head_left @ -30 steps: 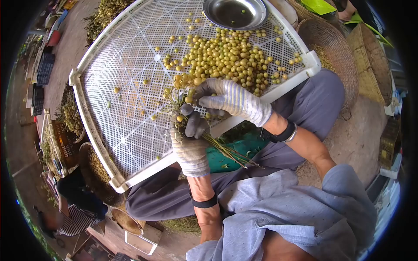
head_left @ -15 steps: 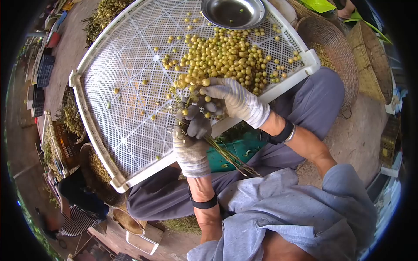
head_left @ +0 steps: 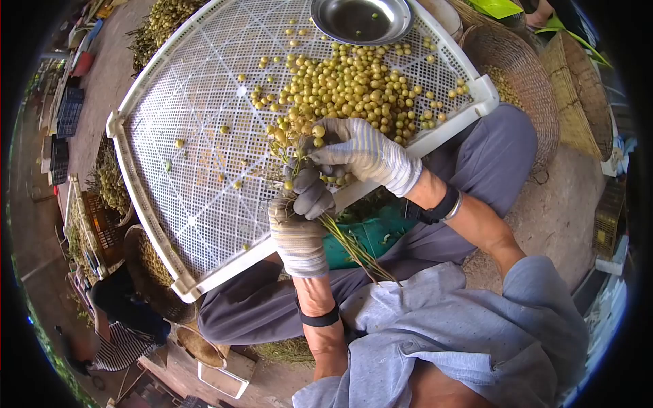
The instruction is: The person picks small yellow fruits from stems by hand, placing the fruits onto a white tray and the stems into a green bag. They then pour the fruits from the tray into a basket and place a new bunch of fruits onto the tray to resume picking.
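Note:
My left hand (head_left: 299,228), in a striped glove with dark grey fingertips, is closed round a bunch of thin green stems (head_left: 357,251). The stem ends trail down towards my lap, and small yellow-green fruits hang at the upper end. Just above it, my right hand (head_left: 371,153), gloved the same way, has its thumb and fingers closed on yellow fruits (head_left: 318,131) of that bunch. Its fingertips are partly hidden among the fruits and stems. Beyond both hands a heap of loose round fruits (head_left: 347,85) lies on a white mesh tray (head_left: 183,122).
A metal bowl (head_left: 360,20) with a few fruits stands at the tray's far side. Woven baskets (head_left: 527,88) are on the right. Fruit bunches (head_left: 109,173) and another basket (head_left: 146,262) lie left. Green cloth (head_left: 367,238) is under the tray edge. Another person (head_left: 129,306) is at lower left.
My right hand has shifted slightly left over the upper end of the bunch, its fingers curling in more. The stem ends below my left hand have swung a little left.

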A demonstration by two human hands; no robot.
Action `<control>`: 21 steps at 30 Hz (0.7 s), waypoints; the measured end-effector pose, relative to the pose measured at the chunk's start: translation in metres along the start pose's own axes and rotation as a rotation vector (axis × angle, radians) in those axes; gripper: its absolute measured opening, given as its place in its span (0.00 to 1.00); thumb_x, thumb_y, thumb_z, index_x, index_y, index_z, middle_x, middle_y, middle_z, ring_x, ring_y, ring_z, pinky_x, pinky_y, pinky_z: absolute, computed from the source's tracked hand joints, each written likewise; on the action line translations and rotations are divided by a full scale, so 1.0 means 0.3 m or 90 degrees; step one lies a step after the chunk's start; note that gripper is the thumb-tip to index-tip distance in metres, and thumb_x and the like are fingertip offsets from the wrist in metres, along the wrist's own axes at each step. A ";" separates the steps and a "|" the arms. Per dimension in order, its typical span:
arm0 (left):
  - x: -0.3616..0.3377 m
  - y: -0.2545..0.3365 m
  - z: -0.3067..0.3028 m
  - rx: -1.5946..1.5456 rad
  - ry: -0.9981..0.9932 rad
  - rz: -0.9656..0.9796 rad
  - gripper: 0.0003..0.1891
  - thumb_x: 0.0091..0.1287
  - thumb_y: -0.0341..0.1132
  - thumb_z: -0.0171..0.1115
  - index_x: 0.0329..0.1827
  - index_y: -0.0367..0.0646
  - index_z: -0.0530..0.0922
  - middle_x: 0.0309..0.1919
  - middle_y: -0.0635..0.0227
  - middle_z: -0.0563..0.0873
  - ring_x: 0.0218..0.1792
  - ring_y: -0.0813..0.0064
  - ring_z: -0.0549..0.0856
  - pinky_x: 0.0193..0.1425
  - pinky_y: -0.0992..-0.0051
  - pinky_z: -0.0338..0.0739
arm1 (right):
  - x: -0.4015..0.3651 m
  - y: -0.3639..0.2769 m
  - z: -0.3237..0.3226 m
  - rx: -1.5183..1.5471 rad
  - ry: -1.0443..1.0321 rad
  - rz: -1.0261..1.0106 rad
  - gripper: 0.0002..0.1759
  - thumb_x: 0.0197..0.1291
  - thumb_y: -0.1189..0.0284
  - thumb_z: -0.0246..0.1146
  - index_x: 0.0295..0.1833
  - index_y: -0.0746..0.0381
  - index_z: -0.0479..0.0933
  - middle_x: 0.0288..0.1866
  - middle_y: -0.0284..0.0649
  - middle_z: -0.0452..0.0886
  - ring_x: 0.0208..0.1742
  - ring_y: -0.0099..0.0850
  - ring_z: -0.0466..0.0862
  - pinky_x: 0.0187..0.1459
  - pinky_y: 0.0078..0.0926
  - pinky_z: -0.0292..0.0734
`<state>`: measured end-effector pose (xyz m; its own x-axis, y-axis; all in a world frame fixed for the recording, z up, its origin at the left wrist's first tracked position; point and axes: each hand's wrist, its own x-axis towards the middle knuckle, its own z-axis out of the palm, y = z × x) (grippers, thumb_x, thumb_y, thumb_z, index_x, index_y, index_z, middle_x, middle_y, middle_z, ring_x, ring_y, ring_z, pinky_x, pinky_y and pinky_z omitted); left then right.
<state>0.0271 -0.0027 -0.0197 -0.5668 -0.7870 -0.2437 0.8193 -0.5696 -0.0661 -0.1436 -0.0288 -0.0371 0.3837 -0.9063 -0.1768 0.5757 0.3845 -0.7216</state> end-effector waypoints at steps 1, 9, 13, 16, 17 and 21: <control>-0.003 -0.003 0.005 -0.013 -0.002 0.002 0.05 0.65 0.29 0.57 0.37 0.41 0.68 0.29 0.76 0.71 0.22 0.85 0.69 0.24 0.82 0.64 | 0.002 0.003 -0.002 0.016 -0.007 -0.006 0.15 0.60 0.71 0.68 0.50 0.64 0.77 0.35 0.31 0.82 0.29 0.16 0.81 0.26 0.10 0.73; -0.006 -0.012 0.007 -0.115 -0.005 -0.016 0.06 0.63 0.27 0.56 0.36 0.44 0.68 0.28 0.76 0.71 0.20 0.85 0.70 0.23 0.82 0.64 | 0.014 0.018 -0.037 0.098 -0.063 -0.002 0.14 0.59 0.71 0.66 0.50 0.64 0.78 0.35 0.31 0.81 0.30 0.18 0.80 0.28 0.13 0.74; -0.015 -0.007 -0.005 -0.101 -0.015 0.018 0.05 0.63 0.26 0.55 0.38 0.44 0.68 0.29 0.76 0.72 0.20 0.85 0.69 0.22 0.82 0.64 | 0.014 0.005 -0.032 0.092 -0.065 0.003 0.15 0.60 0.72 0.65 0.51 0.64 0.77 0.37 0.32 0.81 0.30 0.19 0.81 0.29 0.14 0.74; -0.013 -0.011 -0.002 -0.111 -0.015 0.048 0.05 0.64 0.27 0.55 0.39 0.43 0.68 0.29 0.76 0.72 0.20 0.85 0.69 0.22 0.82 0.65 | -0.003 -0.025 0.012 -0.012 -0.035 0.047 0.15 0.62 0.71 0.65 0.52 0.64 0.77 0.40 0.33 0.82 0.34 0.19 0.81 0.34 0.14 0.76; -0.009 -0.007 -0.003 -0.114 -0.015 0.051 0.05 0.64 0.27 0.55 0.39 0.43 0.68 0.29 0.76 0.72 0.20 0.85 0.69 0.23 0.82 0.65 | -0.004 -0.028 0.016 -0.046 -0.035 0.027 0.15 0.63 0.70 0.65 0.53 0.64 0.77 0.41 0.33 0.82 0.36 0.19 0.81 0.36 0.14 0.77; 0.002 0.008 -0.016 -0.081 -0.039 0.042 0.06 0.64 0.28 0.56 0.39 0.43 0.68 0.29 0.77 0.72 0.20 0.85 0.70 0.23 0.82 0.66 | 0.003 -0.024 0.025 -0.126 -0.044 -0.024 0.17 0.62 0.69 0.67 0.54 0.65 0.76 0.42 0.32 0.82 0.42 0.17 0.80 0.44 0.14 0.77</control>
<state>0.0291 -0.0035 -0.0247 -0.5118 -0.8371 -0.1931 0.8575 -0.4840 -0.1744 -0.1420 -0.0310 -0.0270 0.4173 -0.9027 -0.1051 0.4399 0.3019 -0.8458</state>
